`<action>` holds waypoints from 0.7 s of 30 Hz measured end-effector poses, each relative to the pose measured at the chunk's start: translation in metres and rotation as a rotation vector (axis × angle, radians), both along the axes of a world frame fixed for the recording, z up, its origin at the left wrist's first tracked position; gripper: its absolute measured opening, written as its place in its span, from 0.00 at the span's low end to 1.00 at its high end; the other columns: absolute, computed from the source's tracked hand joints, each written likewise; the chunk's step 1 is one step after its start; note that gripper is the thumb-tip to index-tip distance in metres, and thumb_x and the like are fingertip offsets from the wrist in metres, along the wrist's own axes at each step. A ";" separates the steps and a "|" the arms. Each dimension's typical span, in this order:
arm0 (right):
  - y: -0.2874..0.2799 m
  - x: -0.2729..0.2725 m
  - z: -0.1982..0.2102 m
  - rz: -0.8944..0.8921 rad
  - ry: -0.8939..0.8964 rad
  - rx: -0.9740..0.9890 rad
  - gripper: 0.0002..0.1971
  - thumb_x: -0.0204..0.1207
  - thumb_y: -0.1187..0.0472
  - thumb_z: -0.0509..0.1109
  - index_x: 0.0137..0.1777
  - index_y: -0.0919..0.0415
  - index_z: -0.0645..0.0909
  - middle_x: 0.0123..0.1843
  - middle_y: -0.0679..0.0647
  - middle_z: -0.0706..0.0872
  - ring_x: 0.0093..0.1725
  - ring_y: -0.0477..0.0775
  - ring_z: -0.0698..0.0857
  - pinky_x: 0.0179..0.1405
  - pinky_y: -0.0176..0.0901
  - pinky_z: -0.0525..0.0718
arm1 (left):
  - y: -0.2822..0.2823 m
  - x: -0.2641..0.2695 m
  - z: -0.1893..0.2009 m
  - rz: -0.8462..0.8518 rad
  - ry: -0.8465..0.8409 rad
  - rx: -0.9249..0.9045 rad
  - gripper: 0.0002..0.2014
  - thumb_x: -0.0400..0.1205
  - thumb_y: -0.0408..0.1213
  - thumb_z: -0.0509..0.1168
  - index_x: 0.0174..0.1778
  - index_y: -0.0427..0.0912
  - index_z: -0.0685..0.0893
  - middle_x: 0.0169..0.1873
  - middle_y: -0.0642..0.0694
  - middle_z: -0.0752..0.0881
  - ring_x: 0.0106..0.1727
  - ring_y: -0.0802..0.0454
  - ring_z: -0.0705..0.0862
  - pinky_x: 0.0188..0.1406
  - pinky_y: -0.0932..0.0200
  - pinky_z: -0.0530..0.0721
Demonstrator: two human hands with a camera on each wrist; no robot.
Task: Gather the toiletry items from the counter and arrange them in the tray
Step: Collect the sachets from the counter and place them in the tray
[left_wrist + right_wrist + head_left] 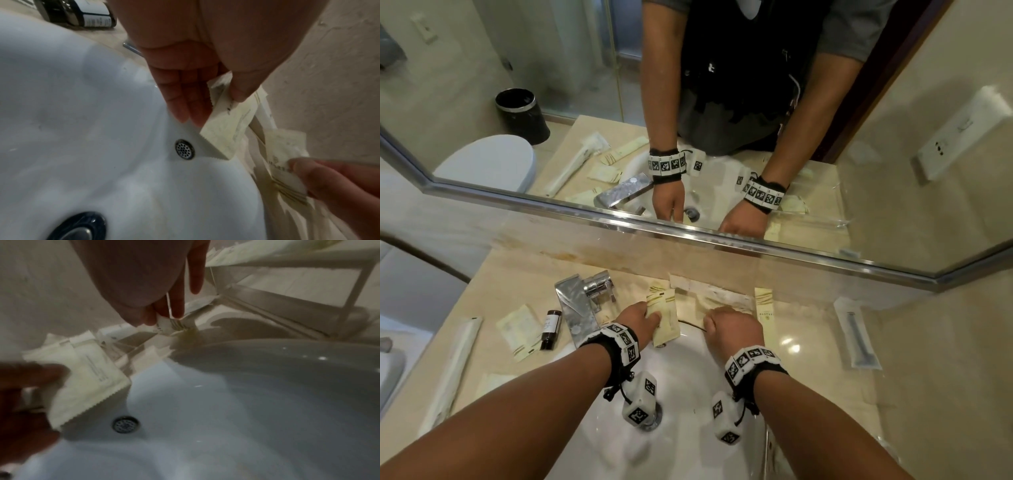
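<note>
Head view: the left hand (642, 317) is pinching a cream sachet (666, 318) at the far rim of the sink (688, 394); the right hand (732, 329) is curling its fingers onto packets in the clear tray (722, 296) standing against the back wall. More sachets (520, 330), a small dark bottle (551, 329), a long wrapped item (453, 366) and a boxed item (858, 337) are lying on the bench (808, 342), well apart from the tray. The tap (582, 305) is standing between the left-side items and the tray.

Left wrist view: thumb and fingers (185, 97) are clamping the sachet above the overflow hole (184, 149).

Right wrist view: the fingertips (176, 305) are nipping a packet edge (170, 324) at the tray wall.

Judgement: placing is in progress; next, the sachet is needing to be laid flat in the tray, then the left-side items fetched around the tap.
</note>
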State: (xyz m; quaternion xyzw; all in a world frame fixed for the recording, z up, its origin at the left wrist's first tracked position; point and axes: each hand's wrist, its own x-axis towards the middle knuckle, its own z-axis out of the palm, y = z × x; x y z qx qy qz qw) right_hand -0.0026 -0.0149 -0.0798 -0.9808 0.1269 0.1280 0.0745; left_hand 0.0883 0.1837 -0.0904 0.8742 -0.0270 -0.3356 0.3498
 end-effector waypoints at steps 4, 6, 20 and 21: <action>-0.002 -0.005 0.008 -0.324 -0.203 0.337 0.05 0.80 0.56 0.65 0.46 0.46 0.81 0.45 0.42 0.85 0.41 0.48 0.83 0.43 0.43 0.81 | 0.000 -0.003 -0.001 -0.017 0.018 -0.002 0.10 0.84 0.49 0.62 0.46 0.46 0.79 0.42 0.43 0.88 0.45 0.42 0.88 0.50 0.41 0.88; 0.000 -0.007 0.016 -0.524 -0.262 0.637 0.07 0.80 0.59 0.69 0.52 0.44 0.79 0.49 0.42 0.87 0.43 0.44 0.85 0.43 0.43 0.84 | -0.001 -0.005 -0.001 -0.025 0.036 -0.017 0.11 0.83 0.50 0.63 0.45 0.46 0.80 0.41 0.43 0.88 0.44 0.42 0.88 0.49 0.40 0.89; 0.031 -0.021 0.023 -0.560 0.021 1.229 0.12 0.75 0.55 0.77 0.58 0.54 0.88 0.50 0.54 0.94 0.49 0.57 0.94 0.47 0.57 0.93 | -0.001 -0.035 0.044 -0.037 0.223 -0.314 0.09 0.85 0.37 0.60 0.58 0.47 0.81 0.45 0.43 0.89 0.41 0.50 0.87 0.40 0.52 0.85; 0.032 -0.022 0.025 -0.557 -0.003 1.209 0.10 0.76 0.57 0.76 0.57 0.54 0.88 0.50 0.54 0.94 0.48 0.56 0.93 0.45 0.55 0.93 | 0.000 -0.037 0.044 -0.059 0.210 -0.292 0.09 0.84 0.38 0.61 0.58 0.48 0.82 0.46 0.43 0.89 0.42 0.50 0.87 0.40 0.53 0.85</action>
